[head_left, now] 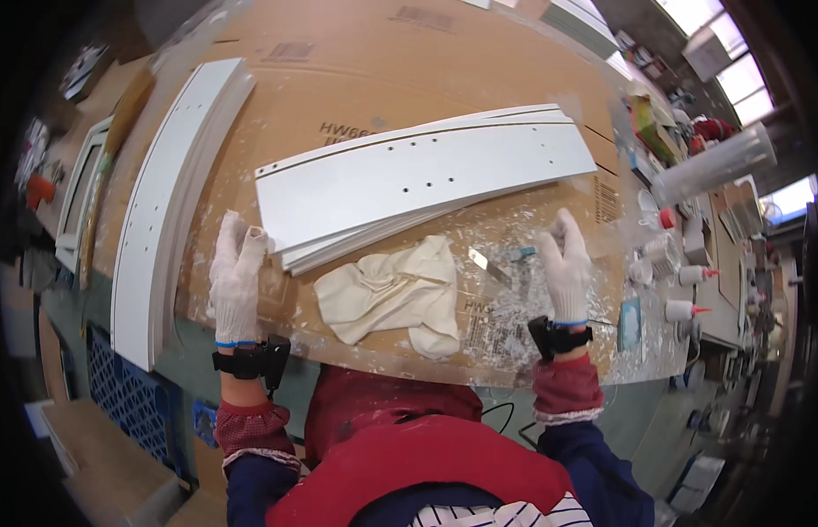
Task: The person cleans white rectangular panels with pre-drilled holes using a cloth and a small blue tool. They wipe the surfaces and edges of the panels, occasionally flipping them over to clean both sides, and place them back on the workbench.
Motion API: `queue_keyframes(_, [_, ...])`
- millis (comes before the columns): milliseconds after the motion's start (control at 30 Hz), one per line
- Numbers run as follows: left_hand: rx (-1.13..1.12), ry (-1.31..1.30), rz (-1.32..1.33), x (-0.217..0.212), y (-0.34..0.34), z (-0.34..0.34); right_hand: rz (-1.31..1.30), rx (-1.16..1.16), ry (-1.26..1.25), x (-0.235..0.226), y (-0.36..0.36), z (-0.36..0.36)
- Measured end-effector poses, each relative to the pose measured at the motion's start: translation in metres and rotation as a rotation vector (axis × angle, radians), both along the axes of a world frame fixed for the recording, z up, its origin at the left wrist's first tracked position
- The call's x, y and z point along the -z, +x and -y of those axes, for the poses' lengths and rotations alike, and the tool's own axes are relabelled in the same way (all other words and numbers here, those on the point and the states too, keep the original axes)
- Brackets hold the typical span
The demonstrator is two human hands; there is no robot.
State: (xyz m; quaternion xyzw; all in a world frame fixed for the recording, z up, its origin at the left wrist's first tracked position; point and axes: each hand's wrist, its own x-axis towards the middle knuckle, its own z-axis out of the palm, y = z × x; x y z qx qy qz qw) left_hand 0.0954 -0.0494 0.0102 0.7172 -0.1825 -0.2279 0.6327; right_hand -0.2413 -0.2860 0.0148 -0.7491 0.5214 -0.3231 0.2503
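Though crosswise, middle panels [425, 169] slightly aslant

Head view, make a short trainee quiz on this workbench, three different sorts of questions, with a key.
1. True or false: the cream cloth lies between the left hand and the right hand.
2. The uppermost middle white board shows: A, red stripes; B, small dark dots; C, a handle.
3. Fill in: both hands wear white ____.

Key: 1, true; 2, B; 3, gloves.
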Motion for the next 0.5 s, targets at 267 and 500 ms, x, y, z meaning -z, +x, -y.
queue_keyframes(267, [0.187, -0.06, -0.092, 0.003, -0.001, 0.029, -0.262, 0.227, -0.122, 0.003, -0.024, 0.164])
queue_keyframes(500, [0.157, 0.042, -0.092, -0.011, -0.005, 0.013, -0.299, 0.104, -0.003, 0.027, -0.021, 0.208])
